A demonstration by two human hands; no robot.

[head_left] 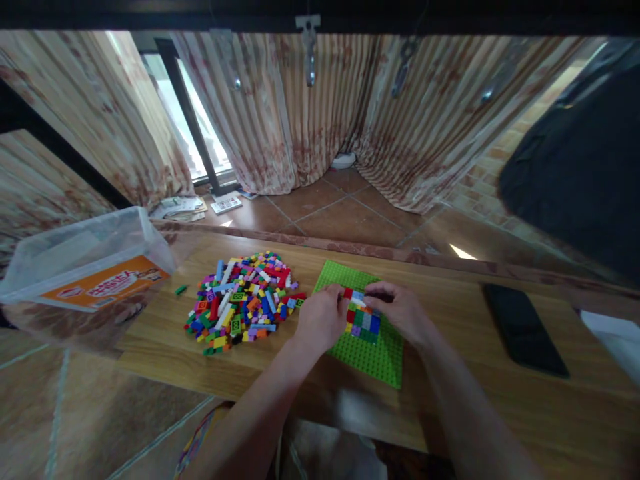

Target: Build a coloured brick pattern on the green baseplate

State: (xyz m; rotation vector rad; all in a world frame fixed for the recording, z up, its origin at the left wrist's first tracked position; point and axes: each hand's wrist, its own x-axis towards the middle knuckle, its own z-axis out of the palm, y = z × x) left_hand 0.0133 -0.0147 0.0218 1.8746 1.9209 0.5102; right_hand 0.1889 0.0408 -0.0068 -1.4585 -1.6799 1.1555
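A green baseplate (383, 370) lies aslant on the table, with a patchwork of coloured toy bricks (367, 321) pressed onto its middle. My left hand (323, 315) is closed at the left side of this patchwork, fingertips against its edge by a red brick (347, 293). From the other side my right hand (400, 310) reaches over the top right of the bricks, thumb and forefinger brought together near a pale brick. Whatever lies between the fingers of either hand is too small or hidden to name. Left of the plate spreads a heap of loose toy bricks (245, 307).
A clear plastic box (105, 253) with an orange label stands at the wooden table's (450, 293) left end. One green brick (181, 290) lies apart from the heap. To the right are a black phone (523, 330) and white paper (613, 340). Curtains hang beyond.
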